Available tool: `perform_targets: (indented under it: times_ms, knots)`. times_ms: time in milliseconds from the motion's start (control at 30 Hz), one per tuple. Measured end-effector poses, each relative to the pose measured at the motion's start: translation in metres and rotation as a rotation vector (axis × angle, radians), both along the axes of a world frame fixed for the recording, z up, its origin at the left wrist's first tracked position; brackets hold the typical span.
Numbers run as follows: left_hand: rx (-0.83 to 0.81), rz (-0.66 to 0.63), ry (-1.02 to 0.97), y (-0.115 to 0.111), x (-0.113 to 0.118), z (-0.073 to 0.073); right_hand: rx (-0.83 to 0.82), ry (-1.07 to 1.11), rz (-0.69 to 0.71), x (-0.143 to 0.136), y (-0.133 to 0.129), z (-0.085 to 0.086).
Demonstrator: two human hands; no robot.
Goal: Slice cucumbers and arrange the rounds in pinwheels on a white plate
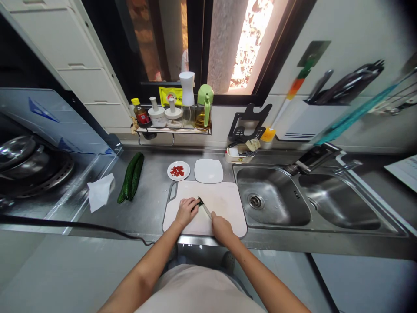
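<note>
A white cutting board (228, 204) with a grey handle lies on the steel counter. My right hand (222, 228) is closed round the handle of a knife (206, 210), whose blade points up and left. At the blade's tip is a small dark green piece (200, 201), too small to name surely. My left hand (186, 211) presses on this green piece with its fingers together. Behind the board stand a small white plate (170, 171) with chopped red bits (177, 171) and a bare white square plate (209, 171).
Two cucumbers (130, 177) and a white paper (100, 192) lie at the left, near a pot (19, 154) on the stove. A double sink (273, 195) is at the right. Bottles and jars stand on a wall rack (174, 130).
</note>
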State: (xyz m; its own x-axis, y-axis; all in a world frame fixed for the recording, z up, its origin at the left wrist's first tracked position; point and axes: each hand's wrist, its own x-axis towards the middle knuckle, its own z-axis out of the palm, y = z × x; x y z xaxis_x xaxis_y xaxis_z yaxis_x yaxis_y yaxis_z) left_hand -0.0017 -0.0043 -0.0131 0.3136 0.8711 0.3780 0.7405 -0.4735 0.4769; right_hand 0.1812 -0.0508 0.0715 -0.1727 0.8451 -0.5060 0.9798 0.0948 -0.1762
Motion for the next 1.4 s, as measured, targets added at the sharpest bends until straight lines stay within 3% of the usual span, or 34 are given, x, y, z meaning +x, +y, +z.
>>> perform_targets:
  times_ms: [367, 733, 1033, 1300, 1400]
  knots:
    - [-0.061, -0.016, -0.026, -0.001, -0.001, 0.007, -0.009, 0.004, 0.009, 0.012, -0.006, -0.002]
    - [-0.084, 0.009, 0.007, -0.002, 0.000, 0.013, 0.039, 0.009, 0.018, -0.001, 0.016, -0.002]
    - [-0.120, 0.034, -0.015, -0.005, 0.000, 0.018, 0.096, -0.054, 0.015, 0.005, 0.021, 0.009]
    - [-0.147, 0.094, 0.005, -0.015, -0.002, 0.020, 0.313, -0.140, 0.108, 0.018, 0.011, 0.008]
    - [-0.140, 0.173, -0.068, -0.018, -0.003, 0.019, 0.368, -0.160, 0.103, 0.021, 0.009, 0.005]
